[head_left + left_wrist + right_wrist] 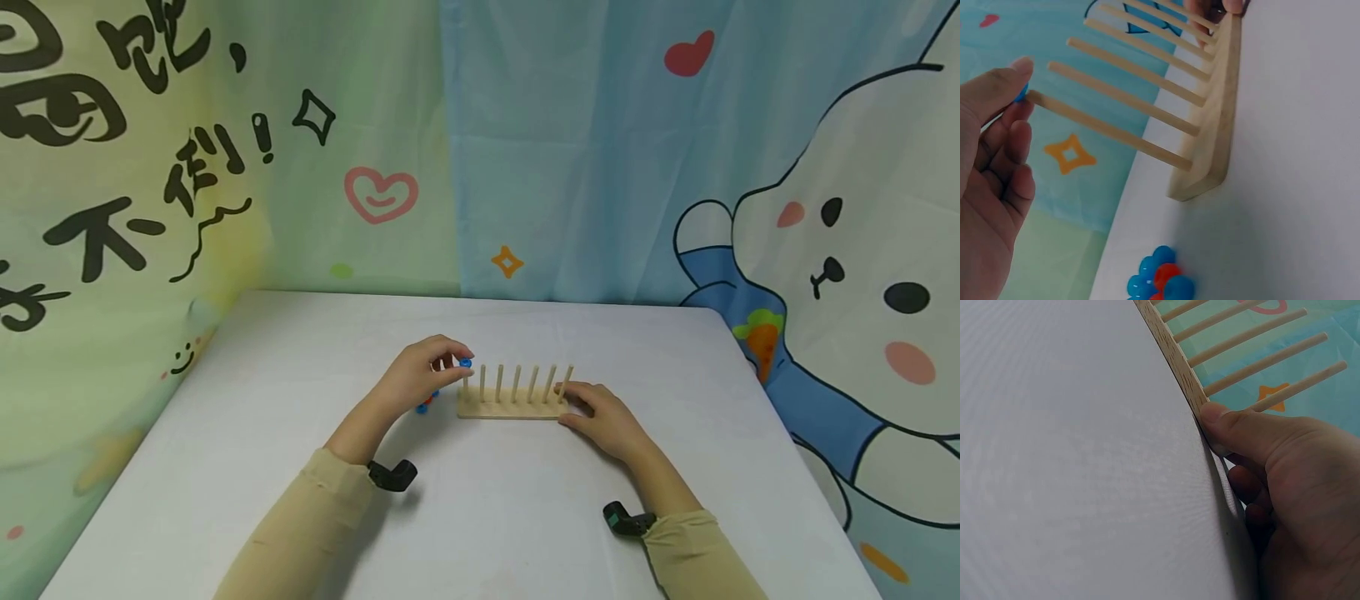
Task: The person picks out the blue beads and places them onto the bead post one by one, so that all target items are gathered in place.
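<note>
In the head view I see the left hand (422,372) pinching a blue bead (466,363) at the tip of the leftmost peg (466,383) of a wooden rack (513,407) on the white surface (495,517); I'd say the bead wants centring and lowering straight, without forcing. The backdrop (555,125) carries big lettering (97,237), partly cut off; 不 and an exclamation mark (262,137) are readable. In the left wrist view, its fingers (1007,81) grip the bead, and whether it is threaded I can't tell; red and blue beads (1166,275) lie near the rack. In the right wrist view, the right hand (1304,475) clasps the rack's end, a good brace; no label shows
</note>
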The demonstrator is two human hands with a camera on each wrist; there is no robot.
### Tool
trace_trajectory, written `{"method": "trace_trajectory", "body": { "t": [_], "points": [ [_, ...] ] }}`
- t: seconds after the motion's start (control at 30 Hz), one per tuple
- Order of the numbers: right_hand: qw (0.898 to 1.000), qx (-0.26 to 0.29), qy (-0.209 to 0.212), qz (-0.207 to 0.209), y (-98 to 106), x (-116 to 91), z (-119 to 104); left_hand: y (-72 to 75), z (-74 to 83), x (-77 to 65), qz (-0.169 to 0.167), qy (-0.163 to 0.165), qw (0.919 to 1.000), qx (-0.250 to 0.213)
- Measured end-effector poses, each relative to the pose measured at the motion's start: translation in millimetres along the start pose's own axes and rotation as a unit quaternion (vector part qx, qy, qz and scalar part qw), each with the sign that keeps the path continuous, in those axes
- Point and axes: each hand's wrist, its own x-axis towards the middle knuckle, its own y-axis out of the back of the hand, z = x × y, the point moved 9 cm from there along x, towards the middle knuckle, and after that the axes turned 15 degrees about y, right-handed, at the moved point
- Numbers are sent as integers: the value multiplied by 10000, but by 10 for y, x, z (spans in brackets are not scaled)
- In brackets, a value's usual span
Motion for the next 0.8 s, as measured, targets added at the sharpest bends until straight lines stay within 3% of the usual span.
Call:
{"method": "trace_trajectory", "body": {
  "t": [0.33,0.8],
  "points": [
    [9999,-123,-62,-88,4,-2,-3,-106,-78,51,-20,75,10000,10],
    [9996,-209,-162,-89,9,0,24,-340,-334,116,8,185,9998,101]
  ]
}}
